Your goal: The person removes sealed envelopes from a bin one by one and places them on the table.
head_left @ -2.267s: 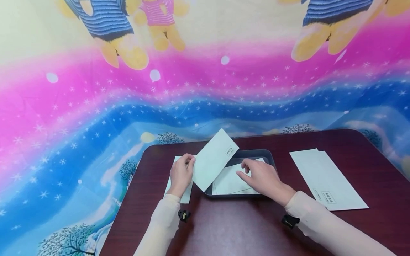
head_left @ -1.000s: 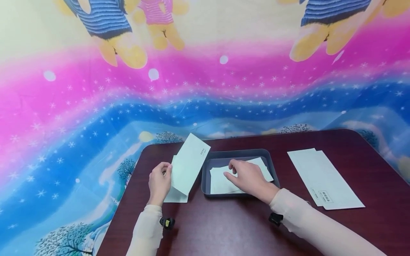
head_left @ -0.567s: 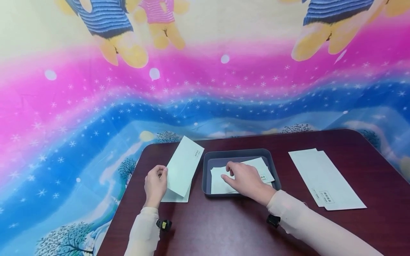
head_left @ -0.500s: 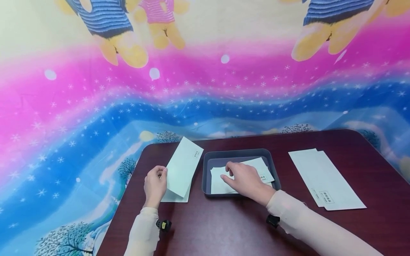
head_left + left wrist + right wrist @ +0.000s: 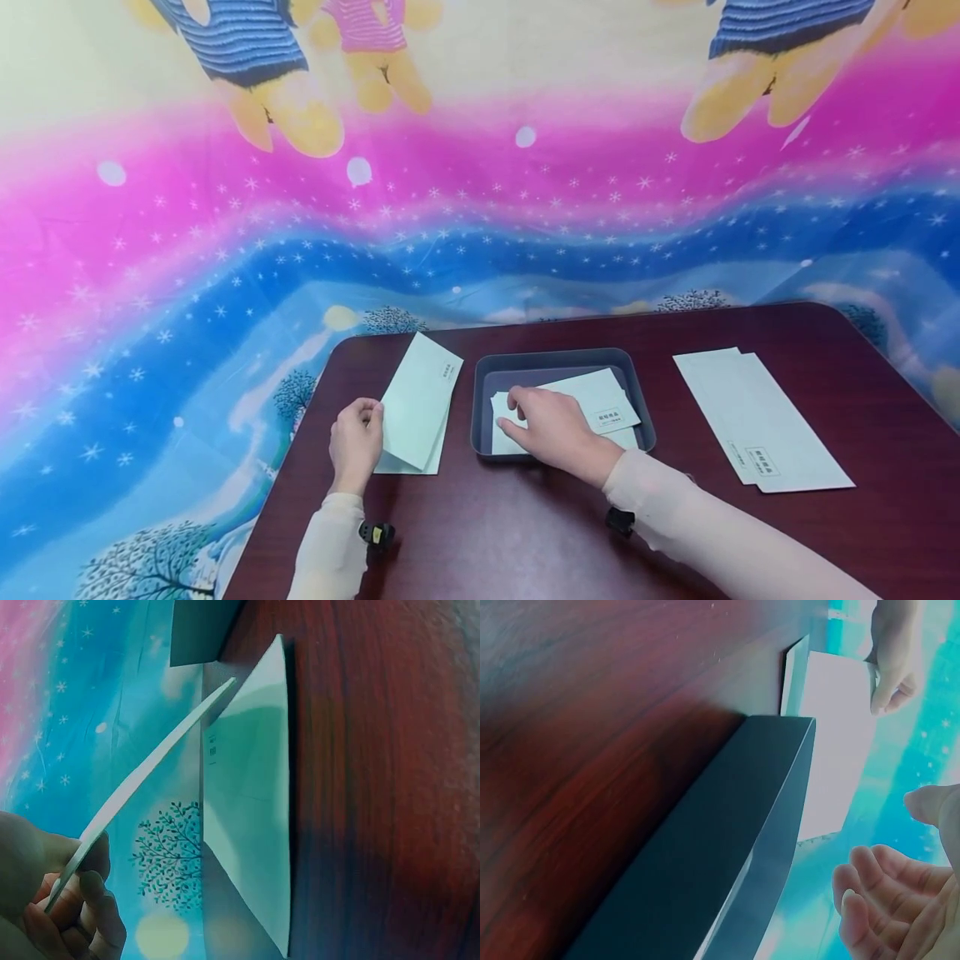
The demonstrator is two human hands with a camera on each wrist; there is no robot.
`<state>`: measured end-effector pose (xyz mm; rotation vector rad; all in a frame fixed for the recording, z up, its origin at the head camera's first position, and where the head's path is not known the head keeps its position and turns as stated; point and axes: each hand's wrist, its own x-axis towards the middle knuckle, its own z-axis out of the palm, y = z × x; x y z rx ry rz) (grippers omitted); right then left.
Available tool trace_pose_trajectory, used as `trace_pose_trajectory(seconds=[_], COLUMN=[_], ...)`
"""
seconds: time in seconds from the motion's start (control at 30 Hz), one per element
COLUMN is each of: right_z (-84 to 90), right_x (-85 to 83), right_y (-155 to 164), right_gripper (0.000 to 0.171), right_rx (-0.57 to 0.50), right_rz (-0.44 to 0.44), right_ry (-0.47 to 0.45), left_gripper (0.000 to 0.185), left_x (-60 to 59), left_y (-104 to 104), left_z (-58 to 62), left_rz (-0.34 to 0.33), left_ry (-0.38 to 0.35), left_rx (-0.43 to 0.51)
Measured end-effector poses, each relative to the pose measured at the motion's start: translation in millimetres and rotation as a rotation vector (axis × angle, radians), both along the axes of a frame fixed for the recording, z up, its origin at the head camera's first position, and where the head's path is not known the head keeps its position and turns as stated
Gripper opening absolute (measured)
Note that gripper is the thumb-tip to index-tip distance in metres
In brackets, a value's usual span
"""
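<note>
My left hand [image 5: 356, 446] pinches the left edge of a pale envelope [image 5: 420, 400] with a small printed box near its far right corner. That envelope is tilted over another envelope [image 5: 251, 802] lying on the table; in the left wrist view a gap shows between the two. My right hand [image 5: 551, 429] hovers over the dark grey tray [image 5: 555, 360], its fingers loosely curved with nothing between them, as the right wrist view also shows. Inside the tray lie several pale envelopes [image 5: 592, 387], partly hidden behind the right hand.
At the right of the dark red wooden table [image 5: 487, 533], two overlapping envelopes [image 5: 765, 425] lie flat. A printed cloth [image 5: 480, 208] hangs behind the table's far edge. Each wrist wears a small black camera.
The left hand has carried its envelope left from over the tray and lowered it towards the envelope on the table. The right hand has drifted left over the tray, uncovering a printed box.
</note>
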<state>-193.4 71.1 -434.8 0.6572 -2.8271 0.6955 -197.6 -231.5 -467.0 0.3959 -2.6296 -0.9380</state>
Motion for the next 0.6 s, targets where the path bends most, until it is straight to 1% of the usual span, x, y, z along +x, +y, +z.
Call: trace_pose_trajectory(seconds=[0.3, 0.43, 0.6], right_z=[-1.4, -2.9, -3.2], right_x=[3.3, 4.7, 6.9], right_y=[-14, -18, -20], right_gripper=[0.024, 0.025, 0.025], right_rx=[0.006, 0.014, 0.028], right_rz=[0.026, 0.035, 0.033], right_ry=[0.011, -0.004, -0.001], left_gripper=[0.025, 0.025, 0.024], left_x=[3.9, 4.5, 5.7], left_y=[-7, -11, -17], left_z=[-6.3, -9.7, -11.6], left_rz=[0.066, 0.07, 0.057], left_ry=[-0.029, -0.044, -0.094], left_rx=[-0.023, -0.027, -0.043])
